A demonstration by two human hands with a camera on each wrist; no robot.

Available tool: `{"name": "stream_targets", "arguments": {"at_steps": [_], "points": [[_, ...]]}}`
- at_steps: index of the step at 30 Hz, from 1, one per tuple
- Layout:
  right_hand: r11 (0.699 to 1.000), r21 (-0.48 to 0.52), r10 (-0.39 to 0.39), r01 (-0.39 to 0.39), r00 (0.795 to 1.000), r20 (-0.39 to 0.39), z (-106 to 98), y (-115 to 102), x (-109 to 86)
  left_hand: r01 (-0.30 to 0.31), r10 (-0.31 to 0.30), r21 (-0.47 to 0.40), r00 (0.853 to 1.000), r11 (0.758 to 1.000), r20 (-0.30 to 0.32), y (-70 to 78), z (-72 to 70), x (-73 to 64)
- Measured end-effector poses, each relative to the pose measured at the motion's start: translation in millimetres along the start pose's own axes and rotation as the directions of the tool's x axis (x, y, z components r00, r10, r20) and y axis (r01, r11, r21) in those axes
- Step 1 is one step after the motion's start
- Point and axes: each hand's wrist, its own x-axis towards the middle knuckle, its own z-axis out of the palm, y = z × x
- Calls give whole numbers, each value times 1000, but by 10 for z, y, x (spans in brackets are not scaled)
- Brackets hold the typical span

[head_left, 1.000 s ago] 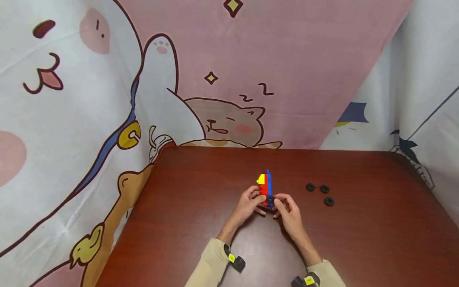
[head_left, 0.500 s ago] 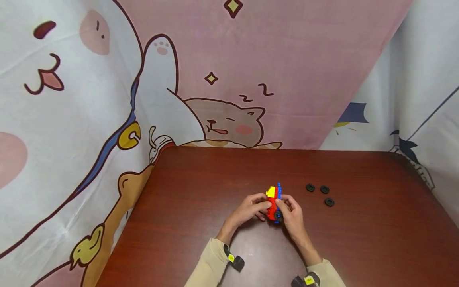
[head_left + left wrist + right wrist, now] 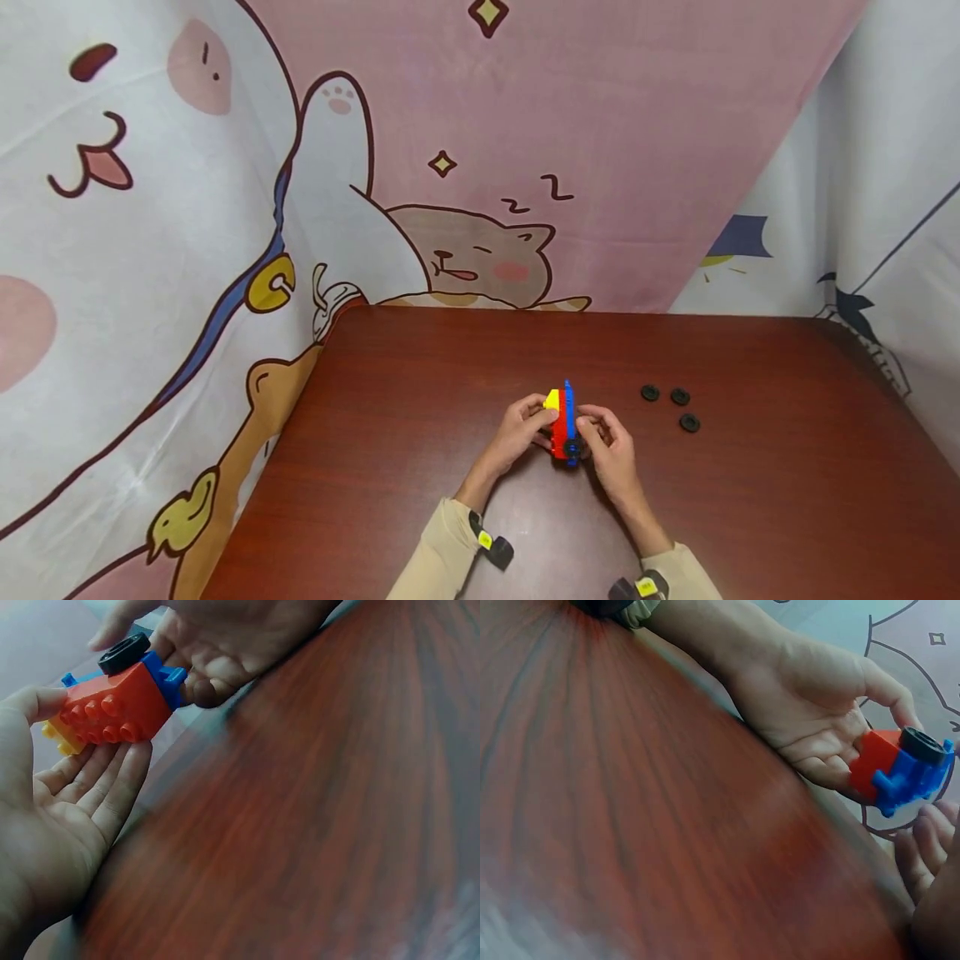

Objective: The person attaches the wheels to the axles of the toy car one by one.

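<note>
My left hand (image 3: 517, 429) holds a toy car of building blocks, pinched between thumb and fingers. The car has a red block body (image 3: 124, 705), a yellow block (image 3: 552, 399) at its far end and a blue base (image 3: 915, 780) facing right. One black wheel (image 3: 124, 654) sits on the blue base near the close end. My right hand (image 3: 611, 450) is just right of the car, its fingers (image 3: 930, 840) loosely bent beside the blue base and not wrapped around it. The car is up off the tabletop in both wrist views.
Three loose black wheels, a left one (image 3: 650, 392), a middle one (image 3: 680, 396) and a nearer one (image 3: 689, 422), lie right of my hands on the brown table (image 3: 420, 367). A cartoon-printed cloth (image 3: 637, 167) hangs behind the table.
The car came nearer and to the right, where my right thumb lay on it; then it shifted slightly left in my left hand, blue base turned right, and my right hand let go.
</note>
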Motion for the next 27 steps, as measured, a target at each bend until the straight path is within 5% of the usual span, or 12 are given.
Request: {"name": "stream_targets", "arguments": {"at_steps": [5,9,12,20,27], "points": [[977,-111,-193,183,977,-91,-255,39,31,23,-23,-5,999,1000,-22,-14,-1,-12],[889,-355,-373,290,908,-191,-683,85,148,26,-26,0,1000,1000,-16,-7,-2,-14],[810,-534,-421,240,873,-245,-1006,98,247,9,-9,2,1000,1000,-26,4,-12,-2],[667,-739,-129,-96,962,-242,-1282,94,281,10,-10,-3,999,1000,-40,12,-43,-8],[635,-763,-101,-125,965,-243,-1273,99,244,11,-11,1,1000,1000,-20,-33,-30,9]]}}
